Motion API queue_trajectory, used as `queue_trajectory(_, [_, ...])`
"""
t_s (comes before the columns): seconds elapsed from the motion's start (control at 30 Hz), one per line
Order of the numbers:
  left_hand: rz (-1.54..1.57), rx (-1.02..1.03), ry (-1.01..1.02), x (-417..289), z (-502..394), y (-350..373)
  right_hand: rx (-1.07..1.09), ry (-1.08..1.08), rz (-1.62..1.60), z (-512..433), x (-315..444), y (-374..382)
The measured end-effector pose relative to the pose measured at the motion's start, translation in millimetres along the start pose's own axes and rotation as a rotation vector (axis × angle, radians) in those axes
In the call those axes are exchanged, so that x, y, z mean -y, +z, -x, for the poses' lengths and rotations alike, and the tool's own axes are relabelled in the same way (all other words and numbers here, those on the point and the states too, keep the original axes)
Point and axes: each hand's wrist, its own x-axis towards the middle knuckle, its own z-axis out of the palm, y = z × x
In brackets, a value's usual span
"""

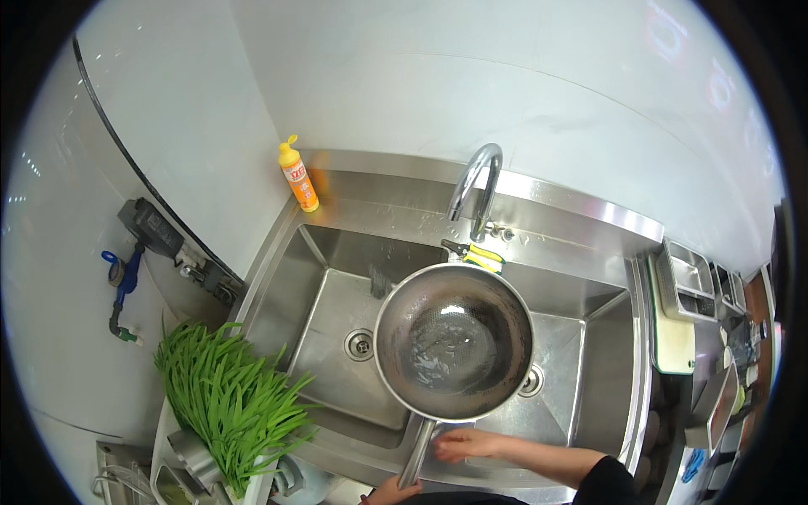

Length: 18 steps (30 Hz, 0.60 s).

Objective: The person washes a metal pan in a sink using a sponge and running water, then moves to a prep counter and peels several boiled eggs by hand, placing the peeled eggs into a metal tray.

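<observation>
A dark wok (pixel 454 341) with some water in it rests over the divider of a double stainless steel sink (pixel 315 404). Its metal handle points down toward me, and my left hand (pixel 394 492) is closed around the handle's end at the bottom edge. Just right of the handle, below the wok's rim, is my right hand (pixel 464 444), fingers curled, with no object visible in it. Behind the wok stands a curved chrome faucet (pixel 486 183); no stream shows from its spout. A yellow and green sponge (pixel 485 257) lies at the faucet's base beside a dark-handled tool (pixel 454 247).
An orange dish soap bottle (pixel 298 177), cap flipped up, stands at the back left corner. Green leafy stalks (pixel 233 391) are heaped at lower left. At right are a cutting board (pixel 672 334), metal pans (pixel 688 271) and a blue cloth-like item (pixel 693 465). Walls rise behind and left.
</observation>
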Motion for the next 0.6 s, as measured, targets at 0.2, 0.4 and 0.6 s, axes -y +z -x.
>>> queue_trajectory(0.2, [0.184, 0.219, -0.448, -90.5, -2.3, -28.7, -0.205, -0.187, -0.998, -36.7, -16.1, 61.7])
queue_trajectory(0.4, [-0.150, -0.004, 0.013, -98.2, 8.6, 3.3, -0.270, -0.307, -1.015, -4.8, -12.3, 62.2])
queue_trajectory(0.6, [-0.491, -0.005, -0.085, -139.6, 7.3, -3.6, -0.289, -0.366, -0.935, 16.5, 5.9, 62.8])
